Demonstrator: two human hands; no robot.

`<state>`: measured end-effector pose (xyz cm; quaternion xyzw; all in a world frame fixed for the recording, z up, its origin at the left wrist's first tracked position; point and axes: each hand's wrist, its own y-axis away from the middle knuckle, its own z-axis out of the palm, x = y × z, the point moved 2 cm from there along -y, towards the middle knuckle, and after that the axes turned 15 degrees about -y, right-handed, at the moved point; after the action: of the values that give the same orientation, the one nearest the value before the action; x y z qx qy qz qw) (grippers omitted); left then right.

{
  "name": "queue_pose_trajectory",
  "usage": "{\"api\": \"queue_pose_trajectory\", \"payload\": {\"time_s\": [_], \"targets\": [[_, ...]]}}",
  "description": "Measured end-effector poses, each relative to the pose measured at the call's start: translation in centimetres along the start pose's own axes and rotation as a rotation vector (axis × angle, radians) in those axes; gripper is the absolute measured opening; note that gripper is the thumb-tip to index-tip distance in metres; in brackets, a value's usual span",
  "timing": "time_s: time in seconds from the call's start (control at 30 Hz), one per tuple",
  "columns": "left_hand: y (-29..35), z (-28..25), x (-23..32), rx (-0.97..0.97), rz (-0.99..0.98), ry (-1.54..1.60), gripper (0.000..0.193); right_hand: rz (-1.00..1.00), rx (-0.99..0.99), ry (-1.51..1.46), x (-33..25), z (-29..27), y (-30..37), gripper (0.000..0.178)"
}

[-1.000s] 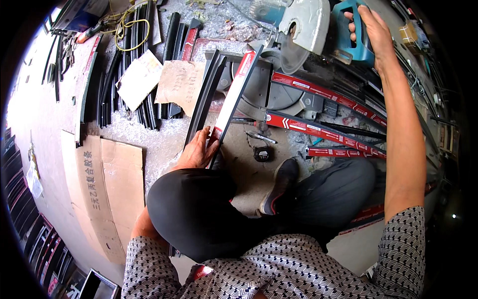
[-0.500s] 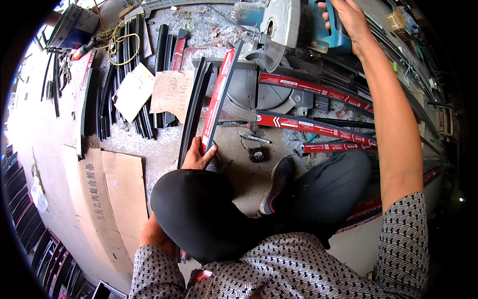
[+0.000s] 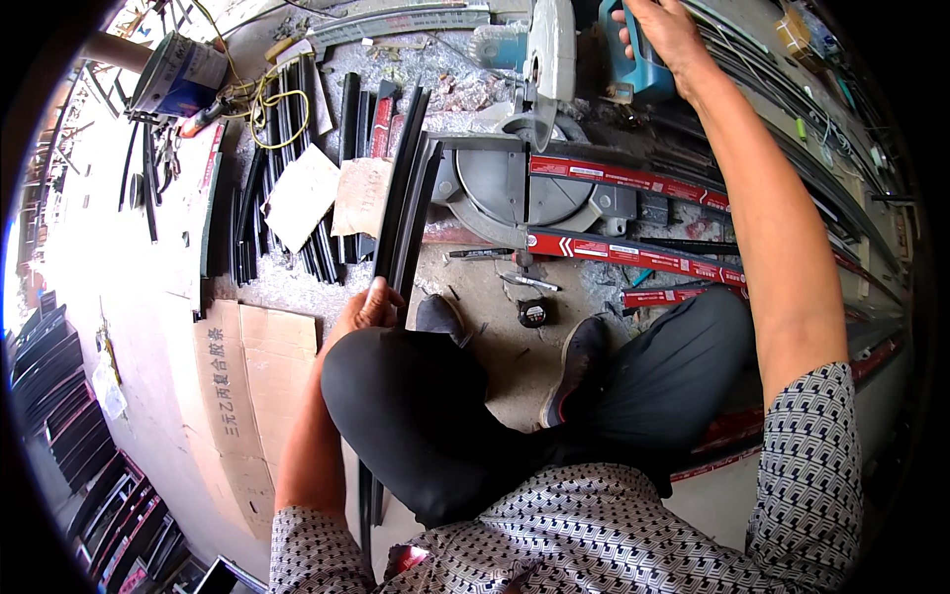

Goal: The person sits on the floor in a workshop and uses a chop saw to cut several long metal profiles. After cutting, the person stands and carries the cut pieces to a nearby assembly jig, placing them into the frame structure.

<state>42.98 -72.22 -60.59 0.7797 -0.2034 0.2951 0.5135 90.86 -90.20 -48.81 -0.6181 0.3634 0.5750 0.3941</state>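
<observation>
Black strips (image 3: 401,188), two long ones side by side, stand at a slant just left of the frame's centre, their upper ends beside the saw's round base (image 3: 485,183). Low on them, the left hand (image 3: 371,307) is closed around the pair, its thumb uppermost, just above the bent knee (image 3: 406,396) in black trousers. At the top of the frame, right of centre, the right hand (image 3: 665,40) is wrapped around the blue handle (image 3: 641,77) of the saw, partly cut off by the upper edge; whether a finger presses a trigger I cannot tell. Left of that handle, the blade (image 3: 542,124) shows below a pale guard (image 3: 554,49), over the back of the base.

Near the centre, a black tape measure (image 3: 533,313) and a marker pen (image 3: 531,282) lie on the floor between the strips and a dark shoe (image 3: 584,356). Right of the base, red-faced strips (image 3: 633,259) run toward the right arm. On the left, a pale sheet (image 3: 302,198) and a brown cardboard piece (image 3: 361,196) lie over a bundle of dark strips (image 3: 247,218), with flattened cardboard (image 3: 282,376) below. A yellow cord (image 3: 259,109) loops near a bucket (image 3: 178,77) at upper left.
</observation>
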Motion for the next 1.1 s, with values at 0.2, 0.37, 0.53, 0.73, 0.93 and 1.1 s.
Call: {"api": "queue_pose_trajectory", "payload": {"time_s": [0.2, 0.37, 0.53, 0.73, 0.93, 1.1], "targets": [[3.7, -7.1, 5.0, 0.000, -0.078, 0.062, 0.059, 0.028, -0.003, -0.086, 1.3, -0.1, -1.3, 0.020], [8.2, -9.7, 12.9, 0.108, -0.058, 0.042, 0.061, 0.064, 0.008, -0.082, 1.9, -0.3, -2.1, 0.020], [10.2, -7.1, 15.8, 0.104, -0.058, 0.146, 0.062, 0.052, 0.025, -0.097, 1.7, -0.2, -1.8, 0.020], [11.3, 1.3, 12.5, -0.067, -0.221, 0.188, 0.060, 0.010, -0.019, -0.076, 2.3, -0.7, -2.6, 0.019], [11.3, 9.0, 7.0, -0.246, -0.338, 0.304, 0.061, 0.000, -0.030, -0.093, 1.0, -0.3, -1.1, 0.018], [10.6, 11.3, 5.9, -0.272, -0.337, 0.300, 0.065, 0.033, -0.027, -0.086, 1.0, -0.3, -0.9, 0.018]]}}
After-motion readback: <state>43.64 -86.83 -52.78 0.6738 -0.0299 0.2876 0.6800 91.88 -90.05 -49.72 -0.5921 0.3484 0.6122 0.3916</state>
